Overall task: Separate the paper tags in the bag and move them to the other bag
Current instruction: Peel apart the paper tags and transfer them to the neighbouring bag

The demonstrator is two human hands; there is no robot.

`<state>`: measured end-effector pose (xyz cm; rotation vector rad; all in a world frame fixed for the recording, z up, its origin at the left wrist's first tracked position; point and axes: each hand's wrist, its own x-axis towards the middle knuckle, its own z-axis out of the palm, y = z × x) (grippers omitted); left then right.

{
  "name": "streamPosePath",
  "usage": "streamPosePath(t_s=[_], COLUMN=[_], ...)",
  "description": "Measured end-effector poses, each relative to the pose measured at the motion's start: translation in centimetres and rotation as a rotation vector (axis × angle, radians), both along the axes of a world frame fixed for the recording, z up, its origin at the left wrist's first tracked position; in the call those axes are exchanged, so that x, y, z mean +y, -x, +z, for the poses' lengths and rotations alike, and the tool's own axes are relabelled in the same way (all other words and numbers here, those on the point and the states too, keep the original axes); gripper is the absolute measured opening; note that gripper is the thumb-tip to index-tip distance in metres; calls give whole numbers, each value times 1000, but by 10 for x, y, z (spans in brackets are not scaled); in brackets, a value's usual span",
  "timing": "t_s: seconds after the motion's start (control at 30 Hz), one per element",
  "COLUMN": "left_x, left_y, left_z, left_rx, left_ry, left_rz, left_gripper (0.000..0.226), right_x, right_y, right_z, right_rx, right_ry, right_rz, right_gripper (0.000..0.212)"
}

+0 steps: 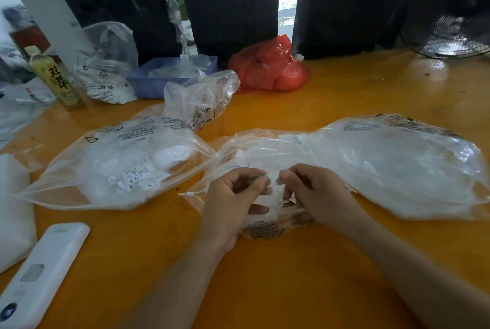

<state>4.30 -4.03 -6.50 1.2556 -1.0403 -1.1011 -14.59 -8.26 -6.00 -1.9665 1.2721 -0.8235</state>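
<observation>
Fingers: both hands curl inward and pinch one small white clump of paper tags (275, 190); left hand (233, 196) grips from the left, right hand (315, 193) from the right, thumbs facing.
Tags: between the fingertips, at the mouth of the right bag (397, 167), just above its printed, crumpled end; hands equally near.
Axis: the right bag lies long across the worktop (265, 289), toward the right edge.
Target, likely: left bag (119, 167), mouth toward the hands, just left of the left hand, loose tags inside.
In the way: a thin white tie (192, 196) beside the left wrist; otherwise the short path leftward looks open.
Further out: white device (42, 275) at near-left corner; bottle (57, 82), blue tray (159, 82), red bag (270, 68) along the far edge.
</observation>
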Motion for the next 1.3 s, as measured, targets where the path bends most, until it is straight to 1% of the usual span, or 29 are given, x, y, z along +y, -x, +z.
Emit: streamPosePath(t_s=[0.03,0.07,0.13,0.17,0.23,0.27,0.33,0.37,0.4,0.43,0.47,0.53,0.63,0.67,0.7,0.77,0.83,0.93,1.0,1.1,1.17,1.3], left_x=[0,-1,-2,-3,-4,-4,-5,-6,-7,-7,-7,-8,-9,-9,-9,-9,-8,-7,-7,-6,-6,-7], left_y=[-2,-3,-5,-6,-6,-7,-8,-9,-11,-12,-14,-15,-14,-13,-12,-10,-8,-6,-5,-4,-3,-1], left_z=[2,3,5,5,5,5,3,2,1,1,1,0,1,1,1,1,1,1,1,0,0,0], left_rx=[35,85,218,275,330,335,346,358,376,400,432,518,629,642,636,589,547,540,530,526,538,524], left_ry=[-11,-21,-41,-45,-39,-33,-32,-32,-33,-37,-39,-41,-65,-75,-80,-76,-66,-46,-33,-35,-44,-36], left_rz=[27,53,86,94,95,94,95,96,99,102,102,90,84,83,75,54,47,25,8,1,-4,-15], left_gripper=[9,13,32,40,46,48,48,44,39,33,29,27,28,26,24,24,24,19,16,15,15,16], right_x=[-5,-11,-18,-20,-21,-21,-21,-20,-20,-19,-19,-22,-22,-20,-18,-15,-13,-11,-9,-6,-5,-4], right_y=[0,0,-4,-9,-20,-24,-30,-30,-28,-25,-21,-12,2,6,8,9,7,5,5,5,5,6], right_z=[0,0,-3,-5,-9,-10,-9,-8,-6,-4,-2,3,4,2,0,-4,-4,0,3,7,9,12], right_rx=[95,223,454,529,666,736,810,801,756,666,534,201,-335,-450,-509,-534,-556,-607,-610,-583,-558,-524], right_ry=[56,135,269,293,276,273,307,335,356,352,313,164,-169,-254,-294,-289,-252,-200,-136,-35,4,55], right_rz=[-19,-35,-40,-36,-43,-50,-55,-59,-63,-71,-89,-144,-154,-141,-124,-90,-56,-36,-39,-70,-82,-107], right_gripper=[25,23,24,29,40,41,36,33,32,29,25,16,19,18,18,21,31,37,31,12,4,8])
